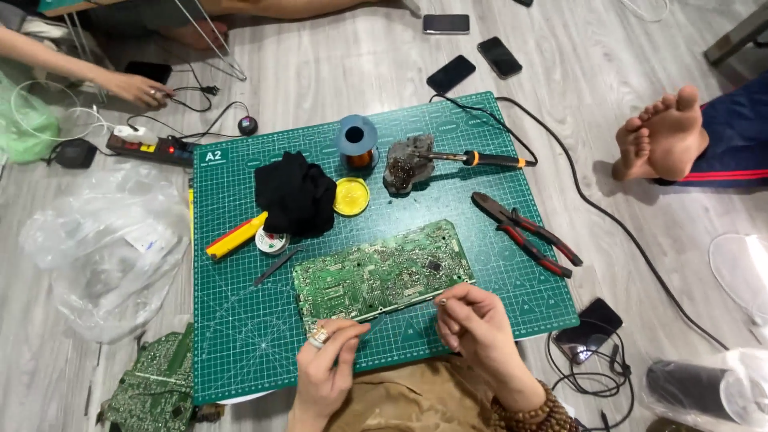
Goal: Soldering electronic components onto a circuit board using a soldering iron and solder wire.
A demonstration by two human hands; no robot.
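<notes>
A green circuit board (382, 274) lies on the cutting mat (240, 336) at lower centre, its long axis running left to right, right end tilted upward. The left hand (326, 360) has fingers pinched together at its near edge; the right hand (478, 324) pinches a small part at its lower right corner.

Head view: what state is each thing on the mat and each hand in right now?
Circuit board: flat on the green mat, near edge at both hands.
Left hand: fingers pinched on a thin tool by the board's near edge.
Right hand: fingers pinched on a small item at the board's edge.
Soldering iron: lying in its stand.
Pliers: lying on the mat, handles spread.
Yellow tin: open.
</notes>
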